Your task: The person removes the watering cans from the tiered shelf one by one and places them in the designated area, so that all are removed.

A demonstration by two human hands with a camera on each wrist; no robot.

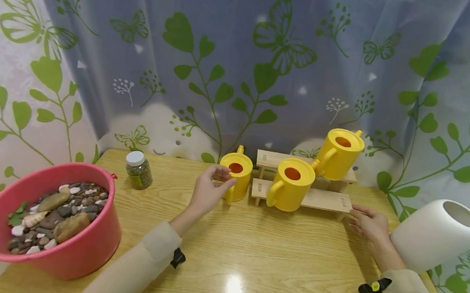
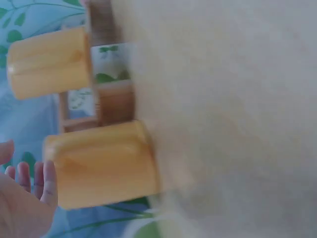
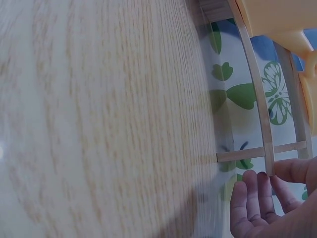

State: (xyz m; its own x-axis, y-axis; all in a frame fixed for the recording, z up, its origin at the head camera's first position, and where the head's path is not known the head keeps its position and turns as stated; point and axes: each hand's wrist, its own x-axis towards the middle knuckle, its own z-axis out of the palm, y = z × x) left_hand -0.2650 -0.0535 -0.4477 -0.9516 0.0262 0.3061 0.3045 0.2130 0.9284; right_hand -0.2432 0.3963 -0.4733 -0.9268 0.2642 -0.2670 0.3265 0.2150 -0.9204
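In the head view, my left hand (image 1: 210,187) is beside the leftmost yellow watering can (image 1: 240,189), which stands on the table. Its fingers are mostly extended near the can's rim and handle, and the left wrist view shows the fingertips (image 2: 49,176) by the can's top. My right hand (image 1: 373,228) pinches the right end of a two-step wooden stand (image 1: 325,200) between thumb and fingers, as the right wrist view shows. A second watering can (image 1: 291,194) sits on the lower step and a third (image 1: 337,158) on the upper step.
A pink bucket (image 1: 114,229) of pebbles and stones stands at left. Behind it is a small white-lidded jar (image 1: 139,172). A white vase (image 1: 430,238) leans at right, close to my right forearm. A patterned curtain (image 1: 227,46) hangs behind the wooden table (image 1: 250,256).
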